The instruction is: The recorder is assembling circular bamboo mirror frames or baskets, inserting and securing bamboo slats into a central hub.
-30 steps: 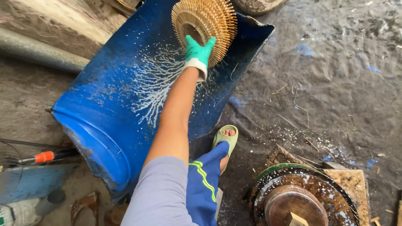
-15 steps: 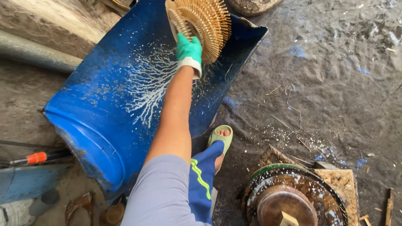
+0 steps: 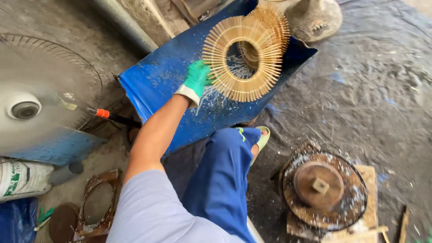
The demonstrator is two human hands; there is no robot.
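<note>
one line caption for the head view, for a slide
Gloved left hand lifts a ring of radiating sticks over a blue barrel.

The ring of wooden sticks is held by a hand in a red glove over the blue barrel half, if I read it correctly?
Not quite: the glove is green, not red. The head view shows the left hand gripping the ring at its edge over the blue barrel half.

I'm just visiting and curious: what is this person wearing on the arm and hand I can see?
Only one arm shows. Its hand wears a green work glove with a white knitted cuff at the wrist. The forearm is bare, and a short, pale grey sleeve covers the upper arm and shoulder. No other hand is in view.
</note>
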